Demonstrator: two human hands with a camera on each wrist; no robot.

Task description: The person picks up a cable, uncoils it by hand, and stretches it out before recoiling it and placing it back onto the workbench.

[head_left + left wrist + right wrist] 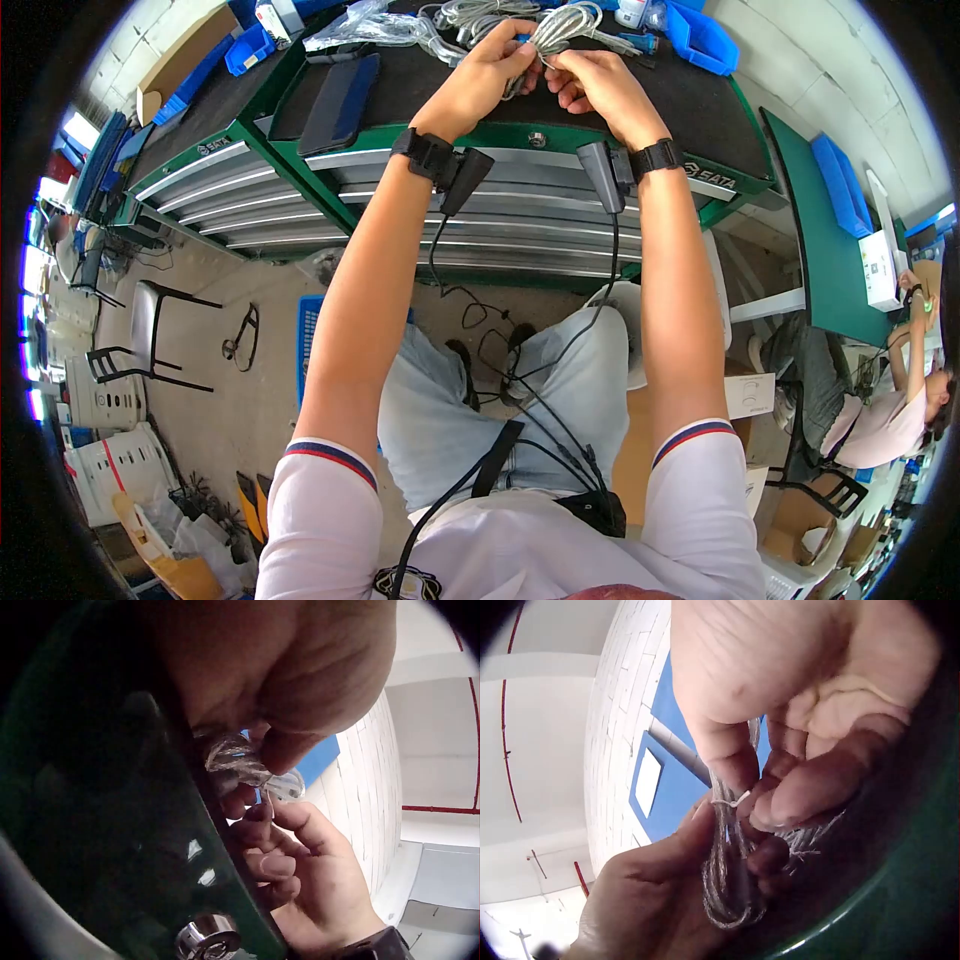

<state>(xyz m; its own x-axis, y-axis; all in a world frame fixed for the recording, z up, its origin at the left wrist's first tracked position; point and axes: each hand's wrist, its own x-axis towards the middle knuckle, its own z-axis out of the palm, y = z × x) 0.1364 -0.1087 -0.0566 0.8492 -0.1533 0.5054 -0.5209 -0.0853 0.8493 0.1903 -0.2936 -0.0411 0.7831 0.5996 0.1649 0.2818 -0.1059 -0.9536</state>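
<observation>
Both hands meet over the front of the workbench, at a coiled, clear-jacketed cable (566, 26). My left hand (488, 78) grips the coil from the left; in the right wrist view its fingers wrap behind the looped end (724, 892). A thin white tie (731, 801) goes around the bundle's middle. My right hand (606, 92) pinches at the tie's short end with thumb and forefinger, the other fingers curled beneath. Seen from the left wrist, the coil (236, 757) is partly hidden by the left palm, and the right fingers (274, 866) come up from below.
More coiled cables (480, 14) and clear plastic bags (365, 28) lie behind the hands. A dark blue flat case (342, 103) sits at left on the black bench top. Blue bins (700, 40) stand at the back. A seated person (880, 420) is at far right.
</observation>
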